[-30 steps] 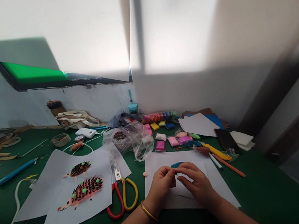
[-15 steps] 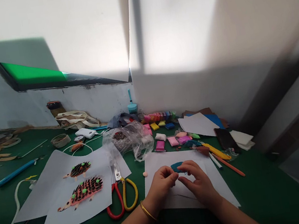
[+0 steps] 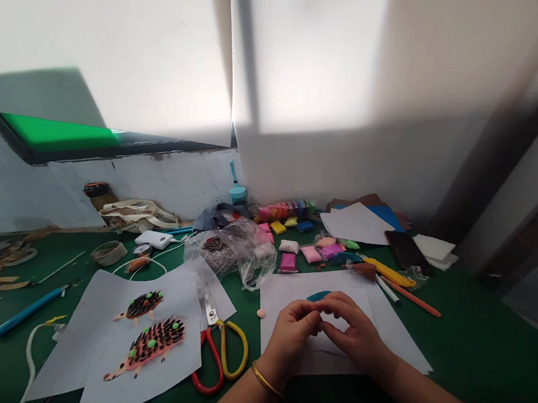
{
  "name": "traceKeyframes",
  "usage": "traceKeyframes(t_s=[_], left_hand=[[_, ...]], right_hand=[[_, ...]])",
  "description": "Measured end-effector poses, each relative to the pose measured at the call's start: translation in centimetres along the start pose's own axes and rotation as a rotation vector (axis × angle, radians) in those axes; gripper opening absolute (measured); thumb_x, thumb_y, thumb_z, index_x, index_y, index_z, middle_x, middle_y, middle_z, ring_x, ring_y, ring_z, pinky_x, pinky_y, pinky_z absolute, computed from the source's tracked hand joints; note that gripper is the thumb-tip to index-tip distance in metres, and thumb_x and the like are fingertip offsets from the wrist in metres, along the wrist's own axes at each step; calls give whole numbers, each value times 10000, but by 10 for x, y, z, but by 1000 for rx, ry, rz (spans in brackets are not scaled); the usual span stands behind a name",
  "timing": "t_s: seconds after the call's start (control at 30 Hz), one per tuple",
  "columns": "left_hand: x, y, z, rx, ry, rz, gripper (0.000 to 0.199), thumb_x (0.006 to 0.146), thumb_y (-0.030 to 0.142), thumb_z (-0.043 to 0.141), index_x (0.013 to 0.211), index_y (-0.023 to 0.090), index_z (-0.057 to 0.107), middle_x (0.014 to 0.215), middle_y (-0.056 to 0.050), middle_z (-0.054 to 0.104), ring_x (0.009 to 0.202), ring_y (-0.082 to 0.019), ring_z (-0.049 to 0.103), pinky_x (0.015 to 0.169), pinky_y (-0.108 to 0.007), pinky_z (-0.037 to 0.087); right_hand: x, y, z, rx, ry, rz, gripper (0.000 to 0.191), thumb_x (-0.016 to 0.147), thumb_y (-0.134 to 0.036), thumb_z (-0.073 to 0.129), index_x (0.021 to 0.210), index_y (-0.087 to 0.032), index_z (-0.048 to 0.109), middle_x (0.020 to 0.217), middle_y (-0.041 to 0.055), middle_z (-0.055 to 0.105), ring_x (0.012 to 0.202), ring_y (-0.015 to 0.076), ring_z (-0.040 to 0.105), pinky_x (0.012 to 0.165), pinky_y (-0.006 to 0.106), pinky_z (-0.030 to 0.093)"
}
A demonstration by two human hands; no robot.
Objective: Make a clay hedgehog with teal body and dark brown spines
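My left hand (image 3: 295,325) and my right hand (image 3: 351,327) meet over a white sheet of paper (image 3: 275,295), fingertips touching. A flat piece of blue clay (image 3: 318,296) shows just beyond the fingers, and they hide its near part. My left thumb and forefinger are pinched together at its left end. The right forefinger and thumb curve in a pinch toward the left fingertips. To the left of the hands, a small pale pink clay ball (image 3: 261,313) lies at the paper's edge.
Scissors (image 3: 218,350) with red and yellow handles lie left, beside sheets bearing clay hedgehogs (image 3: 156,345). Clay packets (image 3: 287,263), a plastic bag (image 3: 226,251) and a dark phone (image 3: 408,251) lie farther back. An orange stick (image 3: 420,298) lies right, and a white cable (image 3: 29,352) runs down the left.
My right fingers have moved left and closed in on the left fingertips. Less of the blue clay shows now, covered by the fingers. The left hand has barely moved.
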State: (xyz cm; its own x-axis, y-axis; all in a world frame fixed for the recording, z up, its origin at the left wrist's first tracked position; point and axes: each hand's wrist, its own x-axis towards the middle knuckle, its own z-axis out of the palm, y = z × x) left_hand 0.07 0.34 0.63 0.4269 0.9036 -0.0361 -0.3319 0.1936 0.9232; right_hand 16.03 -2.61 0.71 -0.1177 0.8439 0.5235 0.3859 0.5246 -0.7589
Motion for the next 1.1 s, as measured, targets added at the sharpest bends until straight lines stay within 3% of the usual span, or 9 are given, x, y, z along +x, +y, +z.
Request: traceKeyframes(t_s=[0.13,0.4,0.67,0.93,1.1], left_hand=[[0,3,2,-24,-8,-25,366,696,396,810,910,122,694,801,-38,636,678,-112,517,656,-245,384],[-1,0,1,4,-25,54,467,839,590,602,698,145,573,594,2,521,565,-104,443,578,-252,325],[1,0,2,-148,24,-56,384,684,399,824,895,144,630,758,-21,630,675,-116,562,645,-238,373],[-1,-1,2,-140,2,-31,423,803,545,677,768,136,576,698,-24,609,596,-98,539,589,-230,350],[0,0,2,-168,3,-58,343,675,320,843,886,142,639,848,-50,664,761,-136,608,698,-241,407]], right_hand=[[1,-3,-1,-15,32,9,241,844,-191,646,1069,-276,662,995,46,610,849,184,570,705,308,512],[-2,1,-3,2,31,-35,211,896,-258,585,1094,-262,659,1009,61,628,860,189,590,713,315,529],[2,7,-7,7,137,33,180,950,-290,504,1033,-247,659,989,65,629,916,208,605,773,347,528],[2,10,-7,7,130,45,183,953,-298,498,1020,-244,660,985,71,638,909,219,610,768,357,530],[2,6,-7,1,117,36,172,947,-280,511,1018,-247,665,975,66,637,901,212,609,759,349,532]])
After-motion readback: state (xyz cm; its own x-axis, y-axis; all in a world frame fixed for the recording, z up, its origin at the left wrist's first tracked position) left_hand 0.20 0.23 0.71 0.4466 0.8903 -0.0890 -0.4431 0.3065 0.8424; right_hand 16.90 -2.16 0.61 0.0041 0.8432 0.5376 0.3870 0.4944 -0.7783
